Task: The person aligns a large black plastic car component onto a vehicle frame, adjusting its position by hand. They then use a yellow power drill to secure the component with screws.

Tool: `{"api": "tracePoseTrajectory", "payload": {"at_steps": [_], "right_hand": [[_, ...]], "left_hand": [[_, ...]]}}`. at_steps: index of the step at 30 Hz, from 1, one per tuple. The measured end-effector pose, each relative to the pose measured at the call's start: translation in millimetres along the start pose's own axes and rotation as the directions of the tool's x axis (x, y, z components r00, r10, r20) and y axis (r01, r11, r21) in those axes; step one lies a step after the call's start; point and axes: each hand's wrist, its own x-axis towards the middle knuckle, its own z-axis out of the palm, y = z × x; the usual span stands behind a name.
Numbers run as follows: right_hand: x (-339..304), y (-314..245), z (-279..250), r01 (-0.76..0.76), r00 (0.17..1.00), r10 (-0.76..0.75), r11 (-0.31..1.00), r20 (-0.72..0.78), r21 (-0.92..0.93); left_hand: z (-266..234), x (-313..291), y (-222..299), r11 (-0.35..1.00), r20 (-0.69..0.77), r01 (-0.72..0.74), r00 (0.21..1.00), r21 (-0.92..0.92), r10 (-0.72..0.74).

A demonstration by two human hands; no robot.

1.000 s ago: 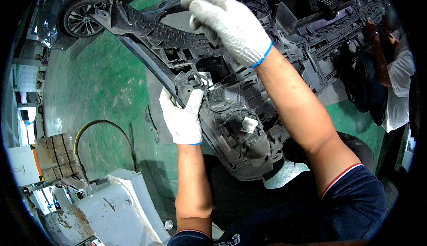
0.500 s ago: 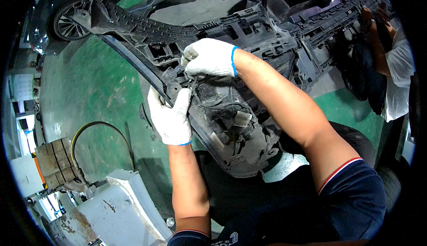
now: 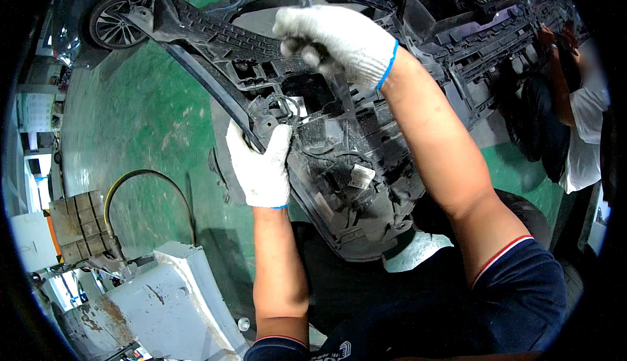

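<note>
A large black car bumper (image 3: 215, 28), its ribbed inner side facing up, stretches from upper left to right and down in front of me. My left hand (image 3: 261, 171), in a white knit glove, grips the bumper's near-left edge between thumb and fingers. My right hand (image 3: 333, 44), gloved the same way, is raised above the bumper, apart from it. Its fingers are curled and partly blurred; a small greyish piece shows at their upper side, its kind unclear. Beneath it lie a thin dark cable (image 3: 290, 109) and a white label (image 3: 361, 176) on the bumper.
Another person (image 3: 581, 119) crouches at the far right, hands at the bumper's other end. A car wheel (image 3: 117, 24) stands upper left. At lower left are a worn grey metal housing (image 3: 157, 295) and a curved hose (image 3: 140, 173). The floor (image 3: 144, 113) is green.
My right hand has lifted off the bumper, up and to the right, uncovering the cable and a whitish patch. My left hand keeps its grip. The view has shifted slightly.
</note>
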Motion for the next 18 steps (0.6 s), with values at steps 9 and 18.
{"api": "tracePoseTrajectory", "payload": {"at_steps": [9,18], "right_hand": [[7,21,16,0.003,1.000,-0.007,0.958,0.011,0.285],[3,109,30,-0.012,0.995,0.048,0.922,-0.084,0.387]], "left_hand": [[-2,-4,-2,0.980,0.057,0.063,0.997,-0.190,-0.053],[-2,-9,18,0.906,0.114,0.058,0.993,-0.418,-0.011]]}}
